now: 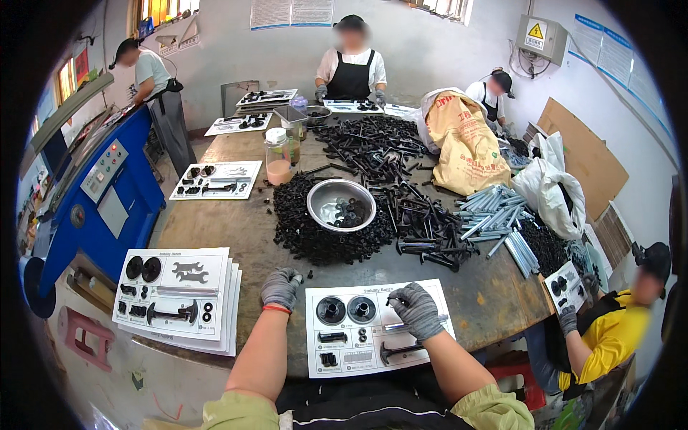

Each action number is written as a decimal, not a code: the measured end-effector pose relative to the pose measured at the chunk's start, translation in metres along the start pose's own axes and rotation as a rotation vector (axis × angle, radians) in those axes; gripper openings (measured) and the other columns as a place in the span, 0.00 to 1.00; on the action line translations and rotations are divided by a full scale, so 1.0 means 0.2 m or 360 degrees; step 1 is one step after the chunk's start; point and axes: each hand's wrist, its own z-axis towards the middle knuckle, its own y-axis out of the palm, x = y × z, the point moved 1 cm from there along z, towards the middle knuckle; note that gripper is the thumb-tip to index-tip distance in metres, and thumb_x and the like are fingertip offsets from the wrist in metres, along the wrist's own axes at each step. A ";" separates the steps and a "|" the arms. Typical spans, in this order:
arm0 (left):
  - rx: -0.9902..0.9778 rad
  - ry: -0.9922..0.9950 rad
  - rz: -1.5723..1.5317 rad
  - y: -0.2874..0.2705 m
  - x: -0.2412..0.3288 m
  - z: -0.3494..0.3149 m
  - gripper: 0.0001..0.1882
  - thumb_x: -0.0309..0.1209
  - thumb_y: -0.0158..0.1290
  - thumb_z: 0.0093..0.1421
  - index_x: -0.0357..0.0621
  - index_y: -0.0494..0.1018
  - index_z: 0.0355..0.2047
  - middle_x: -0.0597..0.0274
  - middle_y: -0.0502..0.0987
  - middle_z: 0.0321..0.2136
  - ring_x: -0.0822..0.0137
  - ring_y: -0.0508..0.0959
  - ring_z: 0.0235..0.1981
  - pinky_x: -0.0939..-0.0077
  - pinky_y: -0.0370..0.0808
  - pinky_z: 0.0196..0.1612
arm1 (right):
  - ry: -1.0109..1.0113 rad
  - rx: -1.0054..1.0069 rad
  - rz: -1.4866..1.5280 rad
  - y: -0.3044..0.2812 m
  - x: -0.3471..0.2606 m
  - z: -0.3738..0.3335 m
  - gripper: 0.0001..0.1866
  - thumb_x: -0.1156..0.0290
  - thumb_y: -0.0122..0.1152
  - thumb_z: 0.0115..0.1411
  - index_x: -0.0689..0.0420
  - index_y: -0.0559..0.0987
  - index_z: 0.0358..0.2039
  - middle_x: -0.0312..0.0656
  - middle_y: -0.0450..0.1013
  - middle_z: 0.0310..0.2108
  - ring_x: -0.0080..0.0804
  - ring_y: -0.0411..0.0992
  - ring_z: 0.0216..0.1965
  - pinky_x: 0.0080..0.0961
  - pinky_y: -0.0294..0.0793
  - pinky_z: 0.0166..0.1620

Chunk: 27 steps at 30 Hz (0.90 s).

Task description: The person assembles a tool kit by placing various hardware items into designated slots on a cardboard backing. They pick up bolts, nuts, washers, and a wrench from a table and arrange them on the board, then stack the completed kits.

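Observation:
In front of me lies a white card (344, 297) with printed outlines, holding black parts and a silver tube (398, 327). Two black round discs (331, 310) sit along its upper left, above small black bolts (332, 337) and nuts. A black T-shaped part (396, 350) rests at its lower right. My right hand (418, 310), in a grey glove, is over the card's upper right corner, its fingertips pinching a small black part. My left hand (282, 288), also gloved, rests on the table left of the card. Its fingers are curled closed; anything in them is hidden.
A steel bowl (315, 222) holding black nuts stands on a heap of small black parts (287, 215). Beyond lie black T-shaped parts (430, 222), silver tubes (494, 208) and a yellow sack (466, 143). Filled cards (172, 294) are stacked at left. Co-workers sit behind and at right.

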 end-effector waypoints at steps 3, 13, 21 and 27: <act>0.0080 0.0043 -0.0196 0.06 -0.11 0.03 0.07 0.32 0.56 0.55 0.42 0.77 0.31 0.57 0.78 0.25 0.64 0.75 0.26 0.71 0.71 0.35 | -0.0069 0.0080 0.0108 -0.05 0.04 -0.08 0.06 0.69 0.64 0.50 0.54 0.81 0.29 0.41 0.70 0.25 0.36 0.70 0.27 0.31 0.72 0.33; 0.0035 0.0049 -0.0881 -0.08 0.14 -0.24 0.07 0.31 0.58 0.55 0.39 0.77 0.31 0.64 0.80 0.26 0.74 0.73 0.25 0.77 0.71 0.33 | -0.0094 0.0193 0.0193 -0.15 0.16 -0.22 0.07 0.69 0.64 0.51 0.57 0.81 0.30 0.44 0.70 0.25 0.39 0.70 0.27 0.32 0.70 0.33; 0.0263 0.0212 -0.1475 -0.28 0.30 -0.37 0.05 0.23 0.60 0.53 0.42 0.77 0.31 0.68 0.78 0.26 0.76 0.74 0.27 0.82 0.71 0.33 | -0.0252 0.0333 0.0304 -0.28 0.02 -0.10 0.06 0.73 0.64 0.51 0.58 0.80 0.31 0.44 0.72 0.27 0.36 0.71 0.29 0.30 0.72 0.34; 0.0573 0.0563 -0.1461 -0.60 0.74 -0.47 0.06 0.21 0.56 0.56 0.43 0.76 0.34 0.68 0.77 0.28 0.76 0.74 0.31 0.83 0.71 0.36 | -0.0789 0.0934 0.0301 -0.55 -0.35 0.02 0.09 0.80 0.64 0.48 0.58 0.79 0.32 0.40 0.71 0.29 0.30 0.67 0.24 0.22 0.70 0.32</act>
